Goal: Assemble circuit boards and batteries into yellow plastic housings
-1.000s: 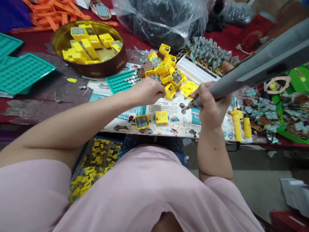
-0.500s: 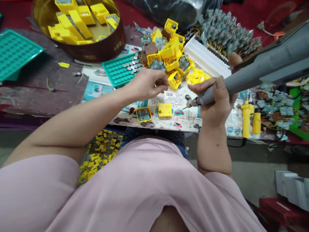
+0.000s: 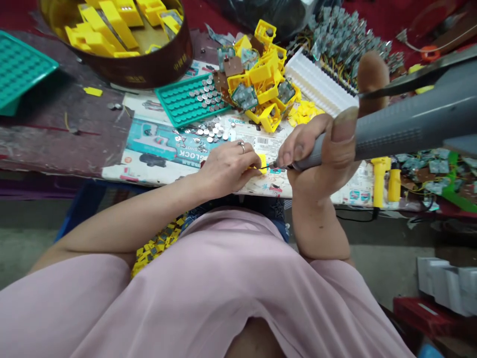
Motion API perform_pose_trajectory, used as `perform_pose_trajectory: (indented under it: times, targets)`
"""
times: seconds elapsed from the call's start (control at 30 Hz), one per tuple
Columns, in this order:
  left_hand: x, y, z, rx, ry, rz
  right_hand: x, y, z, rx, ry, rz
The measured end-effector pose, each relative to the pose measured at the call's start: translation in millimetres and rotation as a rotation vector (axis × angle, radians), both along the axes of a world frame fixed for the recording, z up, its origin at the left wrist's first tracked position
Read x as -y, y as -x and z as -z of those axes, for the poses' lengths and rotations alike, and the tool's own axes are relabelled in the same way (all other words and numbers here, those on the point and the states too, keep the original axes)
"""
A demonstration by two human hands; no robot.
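Here, at the far left, a green tray point(image 3: 28, 67) is lying on the table point(image 3: 40, 154), and a flat yellow bit point(image 3: 93, 91) is resting near it. Next, a round brown tin point(image 3: 149, 70) is holding lots of yellow parts point(image 3: 115, 25). Then a second green tray point(image 3: 179, 104) is sitting on the printed sheet point(image 3: 152, 141), with little silver discs in it, and more loose discs point(image 3: 214, 130) are lying just in front. Down below the table edge, a heap of small yellow pieces point(image 3: 160, 243) is showing. The left hand point(image 3: 228, 166), which is wearing a ring, is bending its fingers over the sheet; I cannot tell if it is pinching anything. A small yellow box point(image 3: 263, 163) is peeking out at those fingertips, and the hand is hiding the rest of it. Behind, yellow cases point(image 3: 265, 74) are lying in a messy pile. The right hand point(image 3: 324, 161) is wrapping around a big gray power screwdriver point(image 3: 395, 127), and the thin tip is pointing left, right by the box and the left fingertips. Farther right, two yellow-handled tools point(image 3: 379, 181) are lying side by side, and small circuit boards point(image 3: 439, 168) are making a jumble.
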State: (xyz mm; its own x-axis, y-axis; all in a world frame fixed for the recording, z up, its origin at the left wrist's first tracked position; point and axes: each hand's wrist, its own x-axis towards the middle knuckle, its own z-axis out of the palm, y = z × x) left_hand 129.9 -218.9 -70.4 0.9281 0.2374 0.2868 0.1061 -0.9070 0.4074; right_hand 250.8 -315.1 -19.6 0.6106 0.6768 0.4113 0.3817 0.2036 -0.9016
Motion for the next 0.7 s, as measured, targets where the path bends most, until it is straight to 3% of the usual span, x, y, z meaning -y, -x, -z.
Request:
perform_pose_trajectory:
  times: [0.07, 0.23, 0.43, 0.53, 0.7]
  targets:
    - [1.5, 0.7, 0.2, 0.012, -0.003, 0.006, 0.0, 4.7, -0.2, -0.005, -0.09, 0.05]
    - [3.7, 2.2, 4.6, 0.089, -0.016, 0.018, 2.0, 12.4, 2.9, 0.136, 0.077, 0.026]
    - [4.0, 4.1, 6.3, 0.113, -0.013, 0.036, 1.3, 19.4, 5.6, 0.108, -0.099, 0.021]
    - [3.8, 5.4, 3.8, 0.038, 0.015, 0.04, 1.3, 21.4, 8.8, 0.133, -0.025, 0.031]
    - [4.6, 2.9, 1.0, -0.069, -0.072, -0.068, -8.5, 16.5, 20.0, 0.209, 0.078, 0.117]
